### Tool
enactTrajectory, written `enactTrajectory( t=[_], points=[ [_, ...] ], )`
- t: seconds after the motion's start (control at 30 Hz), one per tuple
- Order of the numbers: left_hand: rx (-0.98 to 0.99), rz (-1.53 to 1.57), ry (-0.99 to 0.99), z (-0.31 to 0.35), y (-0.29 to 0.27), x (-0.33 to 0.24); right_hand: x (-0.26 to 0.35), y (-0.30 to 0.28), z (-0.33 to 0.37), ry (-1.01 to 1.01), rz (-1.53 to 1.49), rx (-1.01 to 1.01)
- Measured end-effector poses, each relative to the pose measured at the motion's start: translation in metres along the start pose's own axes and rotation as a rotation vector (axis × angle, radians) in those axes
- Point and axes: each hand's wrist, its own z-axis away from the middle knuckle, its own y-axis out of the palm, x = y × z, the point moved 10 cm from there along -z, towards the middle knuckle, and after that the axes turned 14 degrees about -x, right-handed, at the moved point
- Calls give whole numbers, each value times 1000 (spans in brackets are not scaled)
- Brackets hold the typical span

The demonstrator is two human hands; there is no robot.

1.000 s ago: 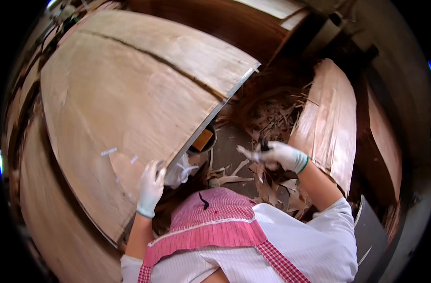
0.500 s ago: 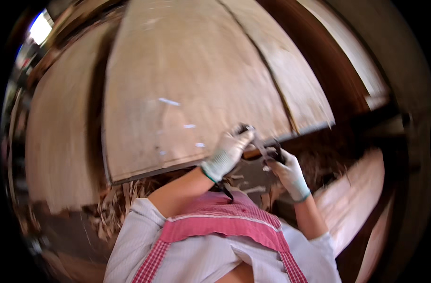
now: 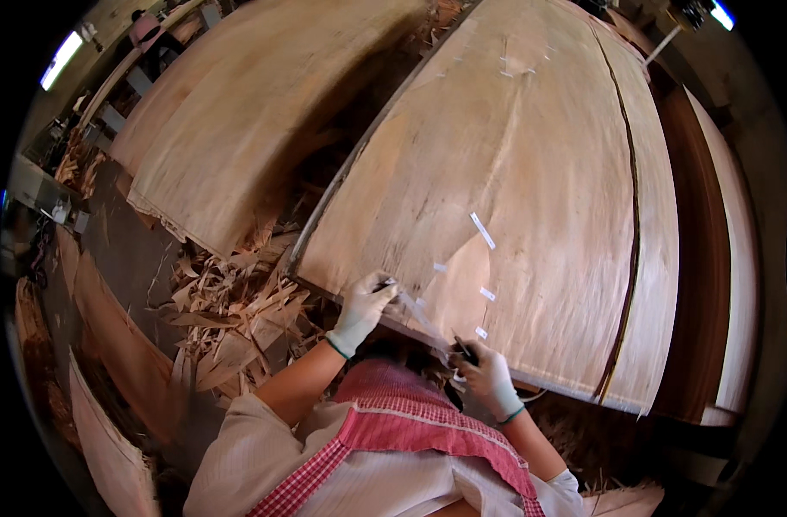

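Both my hands wear white gloves with green cuffs and meet at the near edge of a large wood veneer sheet (image 3: 548,258). My left hand (image 3: 363,310) is closed in a pinch on one end of a strip of pale tape (image 3: 423,320). The strip stretches down to my right hand (image 3: 490,381), whose fingers are closed around a small black-handled tool (image 3: 466,351); its kind is not clear. A pointed veneer patch (image 3: 462,280) lies in the sheet between my hands and beyond. Short white tape pieces (image 3: 482,231) stick on and around it.
A second veneer stack (image 3: 247,112) stands at the left, across a dark gap. Veneer scraps (image 3: 238,336) heap on the floor below it. A long dark split (image 3: 630,198) runs down the sheet's right side. Another person (image 3: 152,39) is far off at upper left.
My view has swung left, so the sheet now appears further right. My hands have moved apart, with the tape strip drawn longer between them.
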Motion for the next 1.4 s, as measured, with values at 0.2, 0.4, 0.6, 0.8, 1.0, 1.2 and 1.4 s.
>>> enactTrajectory(
  t=[0.2, 0.4, 0.6, 0.8, 1.0, 1.2, 1.4],
  points=[
    [-140, -356, 597, -114, -18, -65, 16, 49, -103, 77, -272, 9],
    [-207, -602, 808, -243, 14, -128, 44, 53, -225, 87, -192, -126],
    [-268, -695, 845, -359, 38, -145, 60, 62, -335, 86, -128, -220],
    [-339, -760, 939, -449, 77, -177, 77, 70, -421, 249, -245, -285],
    [-638, -831, 937, -489, 75, -162, 61, 82, -443, 390, -286, -308],
    [-246, -1226, 988, -464, 89, -130, 51, 83, -447, 378, -221, -306],
    [-62, -1324, 745, -458, 102, -131, 130, -8, -491, -127, 661, -145]
  ],
)
